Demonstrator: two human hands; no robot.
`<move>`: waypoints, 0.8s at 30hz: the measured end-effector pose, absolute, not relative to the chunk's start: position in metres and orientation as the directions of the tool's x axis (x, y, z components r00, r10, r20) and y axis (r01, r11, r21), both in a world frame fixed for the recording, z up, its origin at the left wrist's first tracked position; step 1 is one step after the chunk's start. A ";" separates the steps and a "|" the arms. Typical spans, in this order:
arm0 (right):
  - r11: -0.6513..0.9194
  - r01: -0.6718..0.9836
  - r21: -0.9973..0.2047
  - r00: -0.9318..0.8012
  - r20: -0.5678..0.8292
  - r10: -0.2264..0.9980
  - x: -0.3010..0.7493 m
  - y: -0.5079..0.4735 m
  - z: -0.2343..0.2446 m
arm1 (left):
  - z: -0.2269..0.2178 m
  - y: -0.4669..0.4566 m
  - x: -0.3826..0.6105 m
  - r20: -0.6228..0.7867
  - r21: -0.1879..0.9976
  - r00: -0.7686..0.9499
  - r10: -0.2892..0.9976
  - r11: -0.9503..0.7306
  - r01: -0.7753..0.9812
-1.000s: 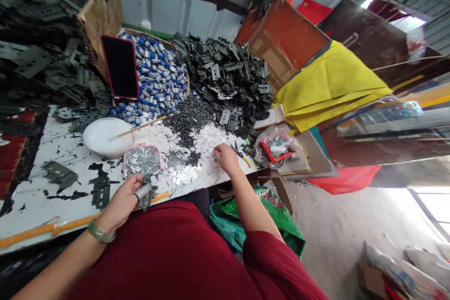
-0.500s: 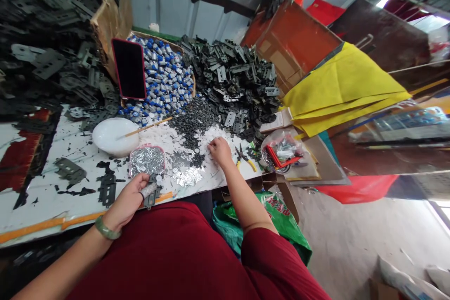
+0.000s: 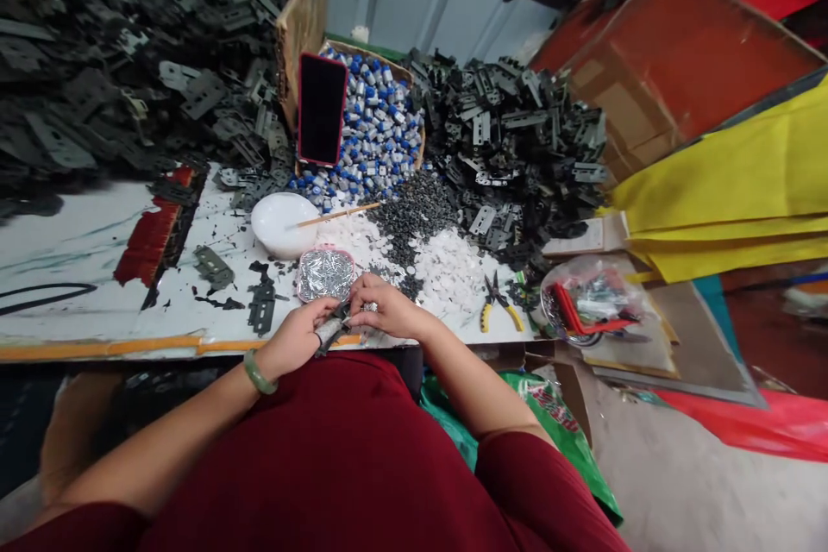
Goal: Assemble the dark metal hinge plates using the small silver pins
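– At the near edge of a white-topped table [image 3: 65,246], seen from the head cam (only angle we've got), what are the hands up to?

– Left hand [image 3: 294,341] has a dark grey metal bracket [image 3: 341,311] pinched between thumb and fingers, just in front of the pink-rimmed plastic tub [image 3: 301,266] of thin silver pins [image 3: 327,276]. Right hand [image 3: 385,310] is right up against the bracket, fingers bunched in narrow. Can't tell if they're gripping the bracket itself or some tiny bit, the knuckles block it.

– So how far along is it?

– Mid-piece, I'd say, since both hands are at that one bracket. Two flat dark grey brackets [image 3: 262,302] lie left of the tub, untouched.

– And what's left?

– Tons of loose stuff, by the look of it: small black pieces [image 3: 423,211], flat white bits [image 3: 453,272], little blue-and-silver cylinders [image 3: 381,125] further back. Big dark metal heaps [image 3: 511,147] on both sides too, but if one of those is the finished pile, no clue which.

– Pliers?

– Yellow-handled steel ones [image 3: 496,294], lying open off to the right, nobody touching them.
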State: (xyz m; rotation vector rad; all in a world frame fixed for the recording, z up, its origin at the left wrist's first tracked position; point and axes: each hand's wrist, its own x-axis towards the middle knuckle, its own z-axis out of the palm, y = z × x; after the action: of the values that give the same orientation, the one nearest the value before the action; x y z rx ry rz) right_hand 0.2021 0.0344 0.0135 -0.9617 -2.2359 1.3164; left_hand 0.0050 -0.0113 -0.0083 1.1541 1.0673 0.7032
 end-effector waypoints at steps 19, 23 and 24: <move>0.015 0.235 -0.972 -0.743 -0.170 0.647 0.208 0.045 0.008 | -0.002 -0.009 0.007 -0.357 0.928 0.378 0.854 0.371 0.038; 0.046 0.244 -0.969 -0.746 -0.158 0.647 0.210 0.045 0.008 | 0.000 -0.009 0.007 -0.344 0.935 0.398 0.850 0.349 0.062; 0.054 0.243 -0.968 -0.741 -0.150 0.654 0.210 0.045 0.008 | 0.001 -0.009 0.007 -0.336 0.940 0.394 0.856 0.331 0.083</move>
State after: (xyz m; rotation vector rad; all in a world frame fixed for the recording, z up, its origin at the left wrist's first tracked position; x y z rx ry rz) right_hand 0.2102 0.0449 0.0079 -0.9037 -2.0078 1.7347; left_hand 0.0066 -0.0090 0.0009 1.1294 1.0567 0.6526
